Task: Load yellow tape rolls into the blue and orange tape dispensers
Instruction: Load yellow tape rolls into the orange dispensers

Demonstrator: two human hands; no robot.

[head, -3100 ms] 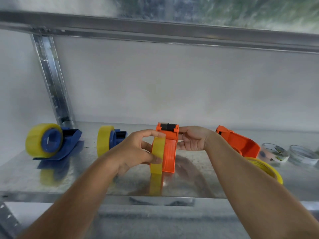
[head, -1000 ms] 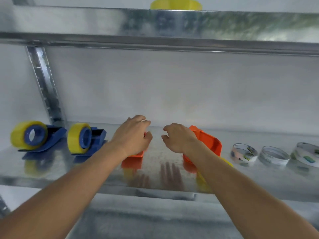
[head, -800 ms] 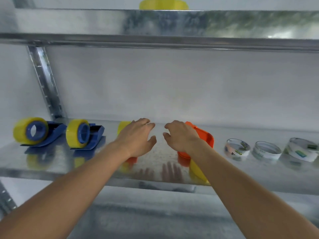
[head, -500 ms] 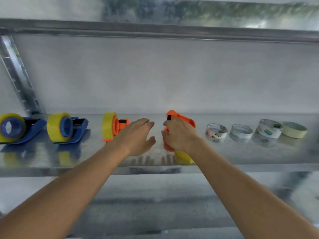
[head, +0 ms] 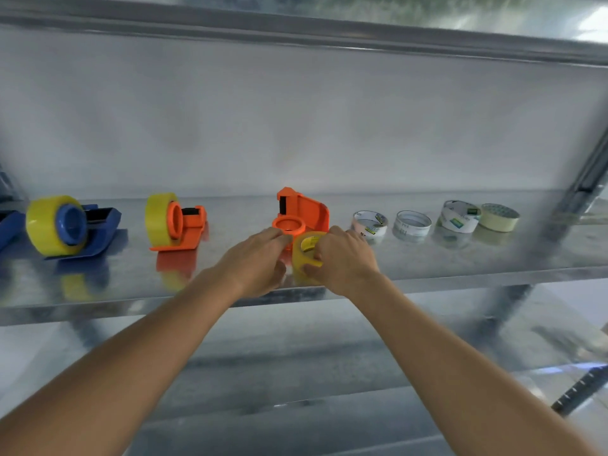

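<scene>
An empty orange tape dispenser (head: 304,213) lies on the metal shelf (head: 427,268), its round hub facing up. Just in front of it my right hand (head: 345,258) grips a yellow tape roll (head: 306,250), held tilted near the shelf's front edge. My left hand (head: 258,258) touches the roll's left side, with fingertips at the hub. To the left stand an orange dispenser (head: 177,223) and a blue dispenser (head: 69,225), each carrying a yellow roll. Another blue dispenser (head: 10,225) is cut off at the left edge.
Three white-cored tape rolls (head: 370,223) (head: 413,223) (head: 459,215) and a cream masking tape roll (head: 500,217) lie in a row on the shelf's right side. An upper shelf rail (head: 296,28) runs overhead. A shelf post (head: 589,179) stands at the right.
The view swung right. My right hand lifted the yellow roll away from the empty orange dispenser, which now lies uncovered. My left hand closed in on the roll.
</scene>
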